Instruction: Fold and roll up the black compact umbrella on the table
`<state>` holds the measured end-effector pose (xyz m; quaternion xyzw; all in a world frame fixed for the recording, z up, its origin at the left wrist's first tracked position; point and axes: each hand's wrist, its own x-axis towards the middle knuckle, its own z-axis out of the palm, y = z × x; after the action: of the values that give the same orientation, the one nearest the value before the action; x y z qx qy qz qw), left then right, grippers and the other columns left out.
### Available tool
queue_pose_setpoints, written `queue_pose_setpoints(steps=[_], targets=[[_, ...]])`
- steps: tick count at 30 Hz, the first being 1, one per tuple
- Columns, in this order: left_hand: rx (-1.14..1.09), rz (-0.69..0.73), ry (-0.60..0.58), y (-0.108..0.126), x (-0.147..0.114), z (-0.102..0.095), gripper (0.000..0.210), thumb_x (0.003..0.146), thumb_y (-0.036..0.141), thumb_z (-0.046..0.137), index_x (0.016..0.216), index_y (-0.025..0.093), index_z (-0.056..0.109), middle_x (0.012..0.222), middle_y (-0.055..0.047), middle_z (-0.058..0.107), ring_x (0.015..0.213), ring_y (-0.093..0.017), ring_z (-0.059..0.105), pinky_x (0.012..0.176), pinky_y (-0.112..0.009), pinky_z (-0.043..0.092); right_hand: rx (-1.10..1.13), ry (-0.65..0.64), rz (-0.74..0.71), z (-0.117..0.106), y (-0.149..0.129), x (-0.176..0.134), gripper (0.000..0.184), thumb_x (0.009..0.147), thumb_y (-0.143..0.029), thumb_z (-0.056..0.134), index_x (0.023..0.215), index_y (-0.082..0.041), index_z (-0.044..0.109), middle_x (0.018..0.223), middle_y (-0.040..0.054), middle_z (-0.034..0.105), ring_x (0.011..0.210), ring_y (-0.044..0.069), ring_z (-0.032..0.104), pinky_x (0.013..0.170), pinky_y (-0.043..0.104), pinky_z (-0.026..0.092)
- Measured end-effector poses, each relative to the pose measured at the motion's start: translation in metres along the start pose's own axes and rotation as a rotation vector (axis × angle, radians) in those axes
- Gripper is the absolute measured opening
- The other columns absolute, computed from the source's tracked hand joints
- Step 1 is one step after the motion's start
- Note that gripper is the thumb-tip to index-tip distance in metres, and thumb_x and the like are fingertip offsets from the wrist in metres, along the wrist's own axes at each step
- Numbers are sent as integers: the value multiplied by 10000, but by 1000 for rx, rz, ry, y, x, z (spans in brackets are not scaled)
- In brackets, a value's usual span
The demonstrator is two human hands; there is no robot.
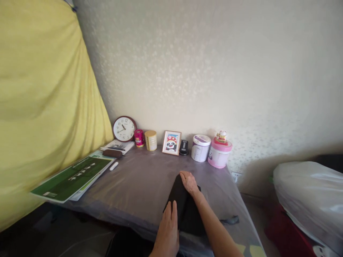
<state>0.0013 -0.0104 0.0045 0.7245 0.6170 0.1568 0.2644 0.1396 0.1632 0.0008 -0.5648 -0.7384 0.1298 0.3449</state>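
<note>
A dark, folded item that looks like black cloth (184, 210) lies near the front edge of the covered table, its long side slanting away from me. My left hand (169, 219) rests along its left side, fingers straight and nearly together, the palm turned inward. Over the far end of the cloth lies my right hand (189, 182), its fingers stretched out flat and pointing left. My right forearm hides part of the cloth's right side. To the right of that arm a small dark strap-like piece (230, 220) lies on the table.
Along the wall stand a round clock (124, 129), a pink tin (138, 138), a yellow canister (150, 140), a framed panda picture (171, 142), a black device (183, 147) and two tubs (200, 150). Green booklets (77, 176) lie left, beside a yellow curtain (45, 89).
</note>
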Motion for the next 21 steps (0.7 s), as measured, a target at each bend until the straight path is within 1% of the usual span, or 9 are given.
queue_pose_setpoints(steps=[3,6,8,10,12,15,17,18,21], targets=[[-4,28,17,-1,0,2,777,692,33,363,1410,119,76,1492,-135,136,1365,-243,155,1086,-375,220,-5,79,199,-17,17,-9,316,869,-274,392,1069,-165,612,1109,91,642,1052,188,569,953,313,376],[-9,50,42,-5,0,4,771,708,47,389,1410,113,75,1481,-147,174,1359,-237,175,1089,-363,211,-11,128,359,-39,39,-31,346,866,-272,349,1073,-132,588,1077,123,645,1002,201,598,881,318,428],[-31,54,62,-8,1,5,779,713,57,412,1410,119,70,1470,-149,201,1350,-231,206,1083,-349,226,3,124,452,-51,49,-48,344,860,-287,343,1023,-119,595,970,128,674,906,200,637,779,298,474],[-60,65,77,-10,1,4,807,695,47,431,1411,132,68,1460,-141,222,1339,-217,235,1078,-329,238,40,93,517,-57,54,-64,336,860,-310,336,970,-131,598,863,102,689,777,176,664,638,252,495],[-99,76,80,-12,2,2,844,655,13,434,1410,139,78,1456,-130,229,1330,-196,255,1074,-295,243,79,55,550,-59,53,-74,324,862,-335,334,913,-156,600,798,68,690,671,147,662,519,208,473],[-171,97,86,-14,3,-1,870,601,-27,407,1404,122,106,1446,-121,250,1323,-161,263,1078,-250,224,96,18,561,-55,45,-80,323,855,-373,358,805,-180,612,739,45,683,584,132,639,452,190,436],[-212,110,96,-16,4,-1,865,595,-29,393,1401,112,113,1435,-116,273,1317,-147,271,1082,-237,212,85,12,558,-52,40,-80,345,852,-398,366,765,-183,622,717,52,679,577,142,632,468,204,434],[-225,115,102,-17,5,0,861,595,-27,391,1400,107,115,1433,-115,276,1315,-145,273,1083,-235,208,70,19,546,-51,38,-79,356,851,-408,368,764,-182,629,726,60,681,605,153,638,496,215,441],[-243,121,106,-19,7,2,851,597,-17,393,1397,89,122,1435,-119,271,1315,-146,271,1087,-230,197,-6,78,490,-45,33,-78,367,843,-433,385,815,-172,641,797,86,691,762,200,655,632,253,459]])
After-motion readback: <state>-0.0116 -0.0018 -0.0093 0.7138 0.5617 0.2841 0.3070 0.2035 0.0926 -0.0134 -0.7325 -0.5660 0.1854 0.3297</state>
